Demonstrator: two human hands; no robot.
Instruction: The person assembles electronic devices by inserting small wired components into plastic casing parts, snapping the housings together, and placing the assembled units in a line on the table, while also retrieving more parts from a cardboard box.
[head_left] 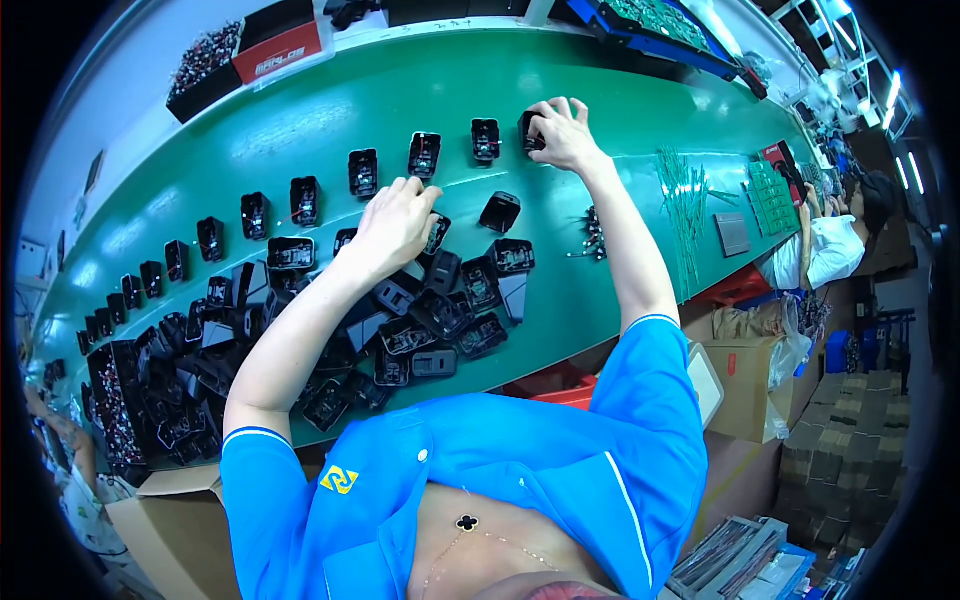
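Observation:
My right hand (566, 137) is closed around a black plastic housing (529, 131) at the far right end of a curved row of similar open housings on the green table. Next to it in the row stand one housing (485, 140) and another (424, 155) with small wires inside. Over the upper edge of a jumbled heap, my left hand (398, 222) bends its fingers down on a black housing (438, 233), which is partly hidden under the hand. Between the two hands a single black housing (500, 212) lies tilted.
Small wired parts (594, 235) lie beside my right forearm. Farther right are green strips (683, 200), a dark flat block (732, 234) and green circuit boards (770, 198). A box of wired parts (205, 62) stands far left. Co-workers sit at both ends; one wears a white shirt (832, 248).

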